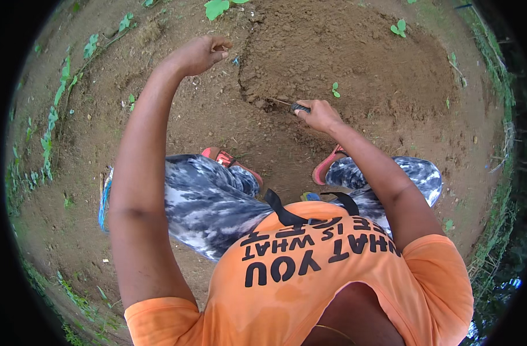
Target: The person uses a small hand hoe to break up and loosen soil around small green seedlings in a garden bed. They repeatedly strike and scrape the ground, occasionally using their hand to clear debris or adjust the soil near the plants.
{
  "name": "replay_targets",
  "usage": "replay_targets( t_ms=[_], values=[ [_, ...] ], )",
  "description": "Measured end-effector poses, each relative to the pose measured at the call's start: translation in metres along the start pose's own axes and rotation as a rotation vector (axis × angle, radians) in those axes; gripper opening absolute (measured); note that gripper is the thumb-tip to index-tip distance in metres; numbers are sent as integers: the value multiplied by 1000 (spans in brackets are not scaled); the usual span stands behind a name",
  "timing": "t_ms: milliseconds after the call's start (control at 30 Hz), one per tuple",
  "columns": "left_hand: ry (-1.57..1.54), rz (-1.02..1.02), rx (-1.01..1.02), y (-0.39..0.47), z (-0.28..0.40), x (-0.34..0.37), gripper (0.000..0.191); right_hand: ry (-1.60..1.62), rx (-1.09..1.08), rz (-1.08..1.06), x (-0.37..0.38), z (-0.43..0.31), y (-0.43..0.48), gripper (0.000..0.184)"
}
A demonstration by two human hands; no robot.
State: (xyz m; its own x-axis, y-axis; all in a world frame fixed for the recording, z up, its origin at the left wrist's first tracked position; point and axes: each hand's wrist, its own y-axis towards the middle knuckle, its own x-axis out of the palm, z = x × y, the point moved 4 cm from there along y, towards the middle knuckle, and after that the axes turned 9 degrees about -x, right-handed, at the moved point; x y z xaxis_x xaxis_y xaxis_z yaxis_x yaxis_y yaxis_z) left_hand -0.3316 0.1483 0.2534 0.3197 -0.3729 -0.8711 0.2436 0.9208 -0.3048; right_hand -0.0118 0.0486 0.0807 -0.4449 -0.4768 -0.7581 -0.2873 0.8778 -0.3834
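My right hand (319, 114) grips the dark, ridged handle of a thin-bladed hand tool (300, 108). The tool's narrow metal shaft points left, and its end meets crumbled soil at the corner of a dug patch (345, 56). Up and to the left, my left hand (206, 54) is held over the ground with loosely bent fingers and nothing visible in it. A thin dark crack (242, 65) runs along the patch's left edge, between my hands. One small seedling (335, 89) stands in the loosened soil, just beyond my right hand.
My feet, in pink sandals (224, 158), are planted apart behind the patch. A leafy vine (66, 78) trails along the left. Green leaves (216, 8) show at the top, another seedling (399, 28) at upper right. Blue cord (103, 207) hangs by my left hip.
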Motion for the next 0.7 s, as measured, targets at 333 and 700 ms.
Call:
replay_targets(
  t_ms=[333,700],
  values=[
    [-88,7,-53,-13,-42,7,43,-270,-232,-114,-103,-101,-37,48],
    [-119,39,-38,-3,-48,3,44,91,-56,135,121,-33,-6,62]
  ],
)
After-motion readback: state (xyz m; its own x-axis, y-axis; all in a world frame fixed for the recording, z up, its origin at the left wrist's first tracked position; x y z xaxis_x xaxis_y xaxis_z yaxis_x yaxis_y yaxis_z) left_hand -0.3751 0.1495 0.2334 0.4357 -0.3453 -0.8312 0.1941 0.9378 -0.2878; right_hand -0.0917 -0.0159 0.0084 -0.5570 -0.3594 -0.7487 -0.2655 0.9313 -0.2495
